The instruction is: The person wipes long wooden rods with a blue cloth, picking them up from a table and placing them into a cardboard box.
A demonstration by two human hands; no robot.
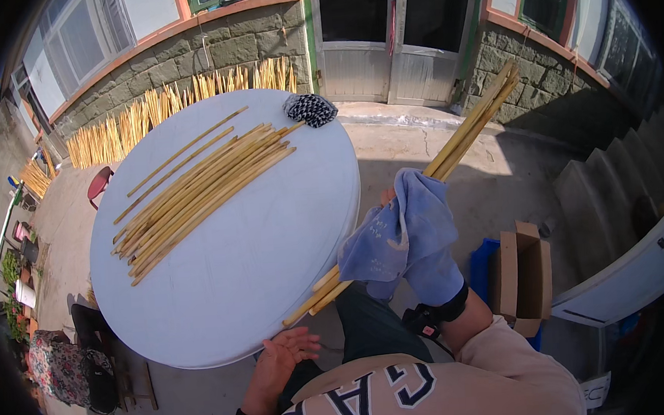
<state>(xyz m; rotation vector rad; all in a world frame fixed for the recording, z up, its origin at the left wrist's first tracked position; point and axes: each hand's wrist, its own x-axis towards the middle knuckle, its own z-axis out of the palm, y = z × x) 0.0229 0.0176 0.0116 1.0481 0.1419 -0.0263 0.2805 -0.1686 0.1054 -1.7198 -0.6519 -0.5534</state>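
My right hand (420, 253) is mostly covered by blue fabric, with a bit of finger showing at its upper left. Through a blue cloth (399, 226) it grips a small bundle of pale peeled sticks (469, 125). The bundle slants from the upper right down to the table's near edge, where its lower ends (317, 299) stick out below the cloth. Just under those ends is my bare left hand (290, 347), holding nothing, fingers apart. Many more sticks (200, 198) lie side by side on a round, pale-covered table (245, 281); two sit slightly apart.
A black-and-white patterned cloth (312, 109) rests at the table's far edge. Rows of sticks (133, 122) lean on the stone wall. Right of me stand a cardboard box (521, 276) and concrete steps (609, 173). A person in floral clothing (56, 364) is at lower left.
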